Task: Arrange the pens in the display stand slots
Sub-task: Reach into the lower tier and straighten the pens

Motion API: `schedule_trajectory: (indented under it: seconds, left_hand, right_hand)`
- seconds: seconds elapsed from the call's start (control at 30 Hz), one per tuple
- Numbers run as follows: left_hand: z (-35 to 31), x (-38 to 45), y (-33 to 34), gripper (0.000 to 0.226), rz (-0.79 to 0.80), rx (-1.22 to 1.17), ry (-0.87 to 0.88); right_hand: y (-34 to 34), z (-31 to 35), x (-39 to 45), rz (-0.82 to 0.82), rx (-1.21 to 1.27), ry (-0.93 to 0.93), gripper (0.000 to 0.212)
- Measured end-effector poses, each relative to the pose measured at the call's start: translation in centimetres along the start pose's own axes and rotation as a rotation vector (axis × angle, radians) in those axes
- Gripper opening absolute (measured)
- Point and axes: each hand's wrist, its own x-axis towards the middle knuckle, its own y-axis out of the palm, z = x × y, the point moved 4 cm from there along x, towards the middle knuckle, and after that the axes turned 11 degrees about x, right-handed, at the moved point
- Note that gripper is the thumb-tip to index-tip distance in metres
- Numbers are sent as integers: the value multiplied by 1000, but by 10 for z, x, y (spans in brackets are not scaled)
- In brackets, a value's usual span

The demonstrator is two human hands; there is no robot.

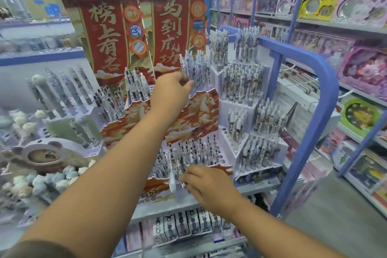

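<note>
A red tiered display stand (199, 111) with a horse picture and tall red banners holds white patterned pens in slots. My left hand (171, 88) reaches up to the top tier, its fingers pinched on a pen of the upper bunch (194, 67). Lower down, my right hand (201, 182) sits at the front tier, closed on a white pen (173, 176) that hangs tip-down beside the lower pens (194, 153). Some round slots at the lower tier's right show empty.
A white stepped stand (247, 98) full of pens is right of the red one. A blue metal frame (310, 98) borders it. Shelves of boxed goods (335, 6) fill the right wall. Plush-topped pens and a bear holder (41, 153) lie left.
</note>
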Motion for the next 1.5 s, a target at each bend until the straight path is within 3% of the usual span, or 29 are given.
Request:
schedule_trajectory:
  seconds: [0.13,0.27,0.43,0.57,0.77,0.9,1.23,1.33,1.5]
  left_hand:
    - [-1,-1,5,24,126,107,-25]
    - [-3,-1,8,28,125,148,-37]
    - [-5,2,13,37,177,281,-72]
    - [-6,3,15,49,178,360,-66]
    - [-1,-3,11,33,69,268,-2]
    - [1,-25,3,28,51,150,7]
    - [-11,-112,32,12,392,-207,1]
    - [-19,-127,44,11,481,-215,47]
    - [-8,-148,44,11,467,-138,22]
  right_hand:
    - [-7,4,1,-104,22,-106,20]
    - [-18,10,1,-214,83,-105,19]
    - [-48,19,5,-382,240,16,14]
    - [-74,21,6,-491,518,259,12]
    - [-102,-2,7,-642,912,535,20]
    - [-117,-18,1,-653,930,591,19]
    - [-151,-50,-7,-613,885,694,11]
    - [-154,-52,-7,-632,867,690,16]
    - [-168,-62,-11,-745,803,657,18]
